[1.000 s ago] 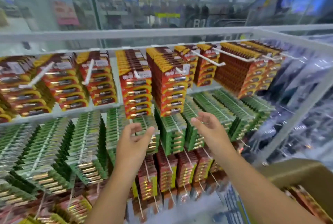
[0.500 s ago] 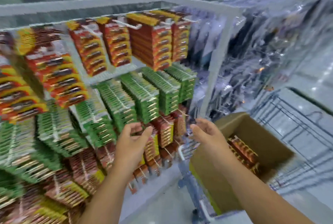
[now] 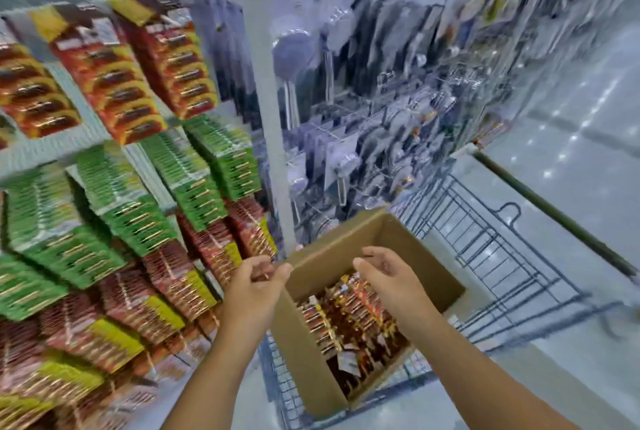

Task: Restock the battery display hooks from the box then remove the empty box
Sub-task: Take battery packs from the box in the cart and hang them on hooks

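Many red-and-gold battery packs [image 3: 349, 319] still fill your open brown cardboard box [image 3: 308, 360] in the wire cart [image 3: 491, 263], so restocking is unfinished. Your left hand [image 3: 254, 286] and right hand [image 3: 388, 274] hover empty, fingers loosely curled, beside full display hooks [image 3: 114, 83].

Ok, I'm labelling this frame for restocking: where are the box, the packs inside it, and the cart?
box [image 3: 408, 249], head view, bare inner wall.
packs [image 3: 349, 319], head view, middle of the pile.
cart [image 3: 485, 256], head view, wire side.
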A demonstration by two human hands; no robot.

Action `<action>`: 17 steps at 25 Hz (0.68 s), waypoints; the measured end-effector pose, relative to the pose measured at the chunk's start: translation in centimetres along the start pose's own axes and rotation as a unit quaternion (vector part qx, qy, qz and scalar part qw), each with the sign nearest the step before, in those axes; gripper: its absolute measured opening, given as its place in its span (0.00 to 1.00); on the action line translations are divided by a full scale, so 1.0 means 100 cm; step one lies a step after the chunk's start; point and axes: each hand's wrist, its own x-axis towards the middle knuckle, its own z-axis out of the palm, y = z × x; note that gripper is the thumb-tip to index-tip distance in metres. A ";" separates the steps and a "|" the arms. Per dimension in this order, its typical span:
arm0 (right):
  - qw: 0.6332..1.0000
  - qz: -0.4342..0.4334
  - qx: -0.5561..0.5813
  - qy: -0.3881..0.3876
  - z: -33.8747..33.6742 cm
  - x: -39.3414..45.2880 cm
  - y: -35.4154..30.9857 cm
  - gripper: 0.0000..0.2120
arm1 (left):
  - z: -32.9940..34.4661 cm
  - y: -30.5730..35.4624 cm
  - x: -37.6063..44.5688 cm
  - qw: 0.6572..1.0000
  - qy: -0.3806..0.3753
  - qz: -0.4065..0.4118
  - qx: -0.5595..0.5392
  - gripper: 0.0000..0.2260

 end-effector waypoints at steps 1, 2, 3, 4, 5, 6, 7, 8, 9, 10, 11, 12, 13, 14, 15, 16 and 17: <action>1.000 0.004 -0.008 -0.003 -0.005 0.008 0.005 0.15 | 0.010 -0.002 0.004 1.000 -0.015 -0.005 0.002 0.14; 1.000 0.011 -0.012 0.000 -0.009 0.014 0.008 0.16 | 0.019 -0.003 0.008 0.999 -0.030 -0.011 0.010 0.15; 1.000 0.024 -0.012 0.004 -0.013 0.020 0.012 0.16 | 0.027 -0.003 0.013 0.999 -0.043 -0.015 0.020 0.15; 0.999 0.032 -0.013 0.013 -0.015 0.026 0.013 0.16 | 0.035 -0.002 0.018 0.998 -0.058 -0.015 0.032 0.14; 0.999 0.042 -0.015 0.019 -0.017 0.033 0.017 0.16 | 0.045 -0.002 0.024 0.996 -0.072 -0.016 0.043 0.14; 0.998 0.050 -0.017 0.022 -0.020 0.038 0.020 0.16 | 0.055 -0.004 0.031 0.995 -0.082 -0.017 0.051 0.15; 0.998 0.057 -0.018 0.021 -0.024 0.046 0.026 0.16 | 0.064 -0.007 0.038 0.994 -0.086 -0.017 0.058 0.15; 0.998 0.064 -0.019 0.015 -0.028 0.051 0.030 0.16 | 0.073 -0.010 0.041 0.994 -0.086 -0.020 0.067 0.15; 0.997 0.074 -0.020 0.007 -0.033 0.058 0.037 0.16 | 0.082 -0.012 0.043 0.994 -0.079 -0.025 0.074 0.14; 0.996 0.081 -0.024 -0.002 -0.038 0.066 0.043 0.17 | 0.093 -0.018 0.046 0.994 -0.068 -0.036 0.074 0.14; 0.996 0.089 -0.028 -0.013 -0.044 0.074 0.051 0.17 | 0.103 -0.023 0.048 0.995 -0.051 -0.050 0.073 0.14; 0.994 0.099 -0.036 -0.024 -0.050 0.082 0.058 0.18 | 0.113 -0.028 0.049 0.995 -0.038 -0.065 0.072 0.14; 0.993 0.106 -0.041 -0.040 -0.057 0.093 0.067 0.19 | 0.124 -0.033 0.049 0.994 -0.026 -0.081 0.069 0.14; 0.990 0.117 -0.047 -0.056 -0.064 0.103 0.075 0.20 | 0.136 -0.038 0.049 0.993 -0.013 -0.096 0.068 0.14; 0.986 0.133 -0.059 -0.079 -0.072 0.116 0.086 0.20 | 0.149 -0.043 0.050 0.991 0.011 -0.117 0.071 0.15; 0.980 0.149 -0.076 -0.104 -0.079 0.126 0.093 0.18 | 0.161 -0.047 0.048 0.987 0.035 -0.141 0.073 0.17; 0.974 0.161 -0.094 -0.126 -0.084 0.134 0.099 0.15 | 0.172 -0.052 0.044 0.983 0.054 -0.160 0.071 0.18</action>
